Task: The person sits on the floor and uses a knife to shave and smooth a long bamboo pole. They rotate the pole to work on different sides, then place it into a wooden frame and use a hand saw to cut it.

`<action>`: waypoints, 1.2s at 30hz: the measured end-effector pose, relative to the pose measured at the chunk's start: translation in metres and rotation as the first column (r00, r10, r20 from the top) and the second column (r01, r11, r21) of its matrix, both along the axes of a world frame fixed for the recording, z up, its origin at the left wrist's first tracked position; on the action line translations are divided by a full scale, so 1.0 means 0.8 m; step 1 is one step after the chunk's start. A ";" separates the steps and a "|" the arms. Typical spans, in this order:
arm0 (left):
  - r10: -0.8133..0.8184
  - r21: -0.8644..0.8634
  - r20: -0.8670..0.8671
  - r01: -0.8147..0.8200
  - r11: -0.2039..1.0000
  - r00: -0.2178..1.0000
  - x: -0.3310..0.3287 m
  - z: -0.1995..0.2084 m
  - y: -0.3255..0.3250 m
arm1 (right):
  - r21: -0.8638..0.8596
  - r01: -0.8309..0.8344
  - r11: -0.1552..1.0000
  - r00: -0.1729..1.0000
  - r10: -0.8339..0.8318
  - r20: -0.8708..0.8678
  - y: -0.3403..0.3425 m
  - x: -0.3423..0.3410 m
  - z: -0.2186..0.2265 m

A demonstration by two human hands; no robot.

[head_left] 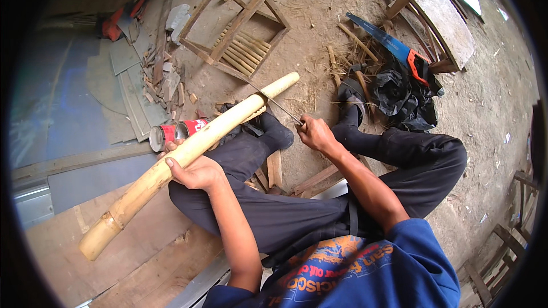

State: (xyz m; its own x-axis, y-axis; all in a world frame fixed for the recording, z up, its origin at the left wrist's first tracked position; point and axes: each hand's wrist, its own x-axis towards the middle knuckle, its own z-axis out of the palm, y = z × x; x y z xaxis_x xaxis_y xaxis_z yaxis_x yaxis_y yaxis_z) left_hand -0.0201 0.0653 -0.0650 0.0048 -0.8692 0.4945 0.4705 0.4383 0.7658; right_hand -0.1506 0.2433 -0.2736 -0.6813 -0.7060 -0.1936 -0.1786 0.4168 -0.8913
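A thick, pale yellow bamboo pole (214,130) slants across my left thigh, its far end raised over the ground and its near end low at the left. My left hand (197,172) is wrapped round the middle of it from below, thumb on top. In my right hand (317,134) is a knife (281,107), gripped by the handle. Its narrow blade lies across the pole near the far end and touches it. Just below the blade, a peeled strip (256,114) stands away from the pole's side.
Ahead lies a wooden frame (233,37) by several bamboo slats (245,54). A blue hand saw (381,35) with an orange handle rests beside a black plastic bag (406,101) at right. Red cans (162,137) stand by my left knee. Wood scraps (171,88) lie at left.
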 end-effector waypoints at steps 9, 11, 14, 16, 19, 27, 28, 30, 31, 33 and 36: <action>0.041 0.028 0.007 -0.041 0.999 0.999 -0.002 0.003 0.000 | 0.003 0.074 0.997 0.994 -0.073 -0.079 0.002 0.005 -0.024; 0.026 0.002 0.022 -0.026 1.000 0.999 0.005 -0.001 0.001 | -0.065 -0.034 0.997 0.999 0.033 -0.029 0.005 0.020 -0.002; -0.028 -0.010 -0.069 0.028 1.000 0.997 -0.012 0.008 0.021 | -0.004 0.067 0.998 0.998 -0.067 -0.009 -0.002 0.021 -0.007; -0.031 -0.066 0.009 0.031 0.997 0.999 -0.011 0.005 0.019 | 0.008 0.129 0.992 0.991 -0.129 0.026 -0.002 0.010 -0.015; 0.076 -0.118 0.127 -0.060 0.991 0.989 -0.010 0.005 0.019 | -0.057 0.012 0.998 1.000 -0.012 0.007 0.005 0.021 0.000; 0.168 -0.059 0.231 -0.159 0.986 0.958 -0.017 0.009 0.026 | -0.037 0.029 0.999 0.999 -0.030 -0.035 -0.001 0.029 0.024; 0.165 -0.060 0.237 -0.155 0.986 0.958 -0.015 0.010 0.024 | -0.063 0.014 0.998 0.999 -0.016 -0.034 -0.002 0.037 0.038; 0.169 -0.052 0.243 -0.161 0.986 0.955 -0.014 0.008 0.022 | -0.112 -0.061 0.992 0.994 0.050 -0.097 0.001 0.045 0.036; 0.175 -0.047 0.245 -0.169 0.984 0.953 -0.016 0.009 0.023 | -0.091 -0.006 0.996 0.997 -0.001 -0.075 0.000 0.045 0.021; 0.167 -0.033 0.247 -0.164 0.986 0.955 -0.018 0.010 0.024 | -0.047 0.113 0.993 0.992 -0.115 -0.043 -0.004 0.030 -0.011; 0.170 -0.037 0.245 -0.166 0.985 0.954 -0.009 0.006 0.017 | -0.043 0.047 0.998 0.998 -0.049 -0.034 0.003 0.022 0.000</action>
State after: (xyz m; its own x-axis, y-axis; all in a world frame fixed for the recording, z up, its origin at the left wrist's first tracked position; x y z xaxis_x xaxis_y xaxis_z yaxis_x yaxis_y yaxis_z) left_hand -0.0275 0.0785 -0.0605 0.0264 -0.8582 0.5127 0.1864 0.5081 0.8409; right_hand -0.1328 0.2453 -0.2739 -0.7205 -0.6793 -0.1393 -0.1911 0.3876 -0.9018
